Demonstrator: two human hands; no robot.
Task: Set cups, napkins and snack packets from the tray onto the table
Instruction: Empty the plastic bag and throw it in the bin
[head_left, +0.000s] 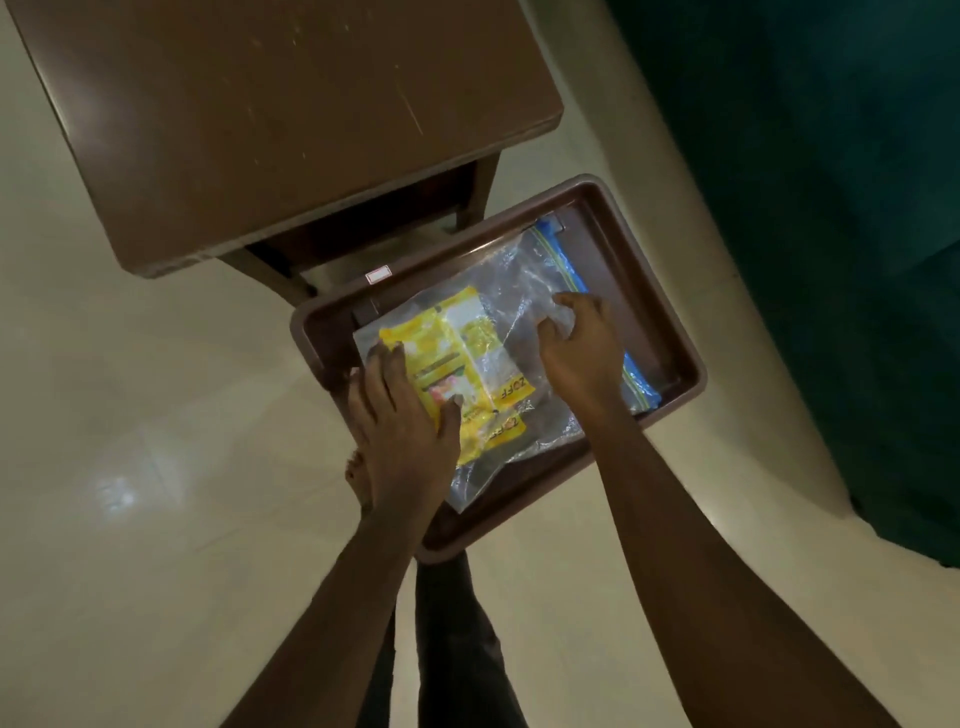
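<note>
A brown tray (670, 322) hangs in front of me, just short of the brown table (270, 124). In the tray lies a clear zip bag (519, 280) with a blue seal strip, and yellow snack packets (462, 358) show inside it. My left hand (400, 431) grips the tray's near-left rim, its thumb pressing on the yellow packets through the plastic. My right hand (582, 343) rests on the bag's middle, fingers curled and pinching the clear plastic. No cups or napkins are visible.
The tabletop is bare and scratched, up and left of the tray. A pale glossy floor (130, 467) lies below, with my foot (358, 478) and dark trouser leg (457, 649) under the tray. A dark green surface (831, 208) fills the right side.
</note>
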